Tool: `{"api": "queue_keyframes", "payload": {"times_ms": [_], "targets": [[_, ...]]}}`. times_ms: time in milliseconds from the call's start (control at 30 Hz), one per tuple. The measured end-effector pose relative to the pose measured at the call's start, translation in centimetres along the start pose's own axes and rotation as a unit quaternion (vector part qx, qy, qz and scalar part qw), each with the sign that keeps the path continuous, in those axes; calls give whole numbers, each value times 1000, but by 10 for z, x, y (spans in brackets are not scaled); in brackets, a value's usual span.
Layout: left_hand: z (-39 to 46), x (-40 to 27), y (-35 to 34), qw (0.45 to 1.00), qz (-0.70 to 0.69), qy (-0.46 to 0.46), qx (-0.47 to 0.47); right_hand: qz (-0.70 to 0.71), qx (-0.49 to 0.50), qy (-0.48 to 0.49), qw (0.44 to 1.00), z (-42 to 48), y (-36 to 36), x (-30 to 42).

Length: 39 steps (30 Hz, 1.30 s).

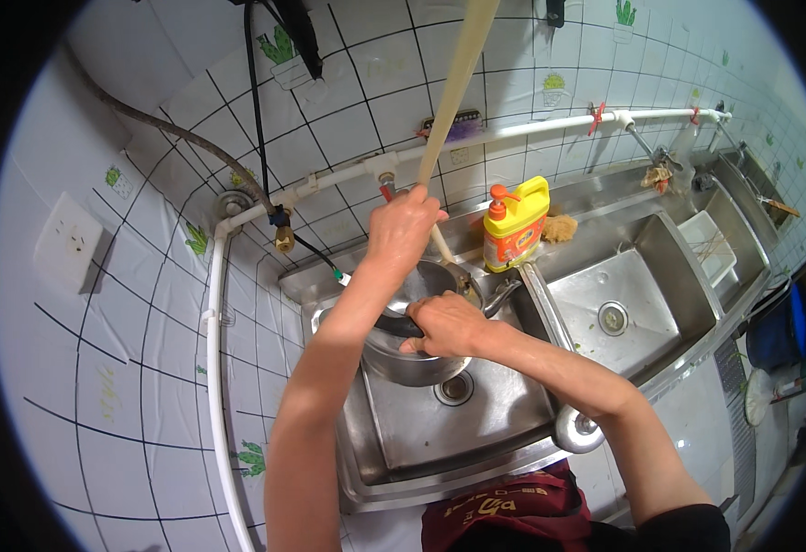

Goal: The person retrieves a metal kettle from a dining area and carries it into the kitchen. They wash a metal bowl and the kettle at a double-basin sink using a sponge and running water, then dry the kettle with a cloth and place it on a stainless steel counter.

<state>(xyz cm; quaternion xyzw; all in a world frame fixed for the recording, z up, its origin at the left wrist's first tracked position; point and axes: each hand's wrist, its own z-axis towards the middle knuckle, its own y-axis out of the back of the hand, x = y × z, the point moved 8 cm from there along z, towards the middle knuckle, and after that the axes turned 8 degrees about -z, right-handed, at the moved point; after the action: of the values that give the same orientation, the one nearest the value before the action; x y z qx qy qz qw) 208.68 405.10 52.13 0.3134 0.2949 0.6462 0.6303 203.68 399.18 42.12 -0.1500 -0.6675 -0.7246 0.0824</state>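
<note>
My left hand (406, 224) is closed around a long beige hose (461, 76), beside the red-handled valve (386, 190) on the wall pipe. Below it, a stainless steel kettle (413, 366) stands in the near sink basin, its spout (503, 297) pointing right. My right hand (447, 323) grips the kettle's black handle (399, 326). Water shows in the kettle's open top, under my left hand. The hose's lower end is partly hidden. A round metal lid with a knob (578, 429) lies at the basin's front right edge.
A yellow pump bottle (516, 224) and a tan sponge (559, 228) stand behind the basin. A second basin (610, 297) and a white plastic tray (706, 245) are to the right. A white pipe (527, 129) runs along the wall; a hose with a brass fitting (283, 238) hangs left.
</note>
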Motion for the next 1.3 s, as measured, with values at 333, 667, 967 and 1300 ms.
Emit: {"api": "queue_keyframes", "payload": {"times_ms": [333,667,967,1300], "targets": [[2,3,0,1000,1,28,-6,-24,38,3,999,-7,-17,-5],[1,4,-3,999,-1,47,0,-29,47,-2,998,-4,-21,-10],[-8,-2,9,997,-42,68,6,-56,31,1,998,3,-28,-12],[-51,15,44,968,-224,99,-53,-8,-68,155,986,-130,-28,8]]}}
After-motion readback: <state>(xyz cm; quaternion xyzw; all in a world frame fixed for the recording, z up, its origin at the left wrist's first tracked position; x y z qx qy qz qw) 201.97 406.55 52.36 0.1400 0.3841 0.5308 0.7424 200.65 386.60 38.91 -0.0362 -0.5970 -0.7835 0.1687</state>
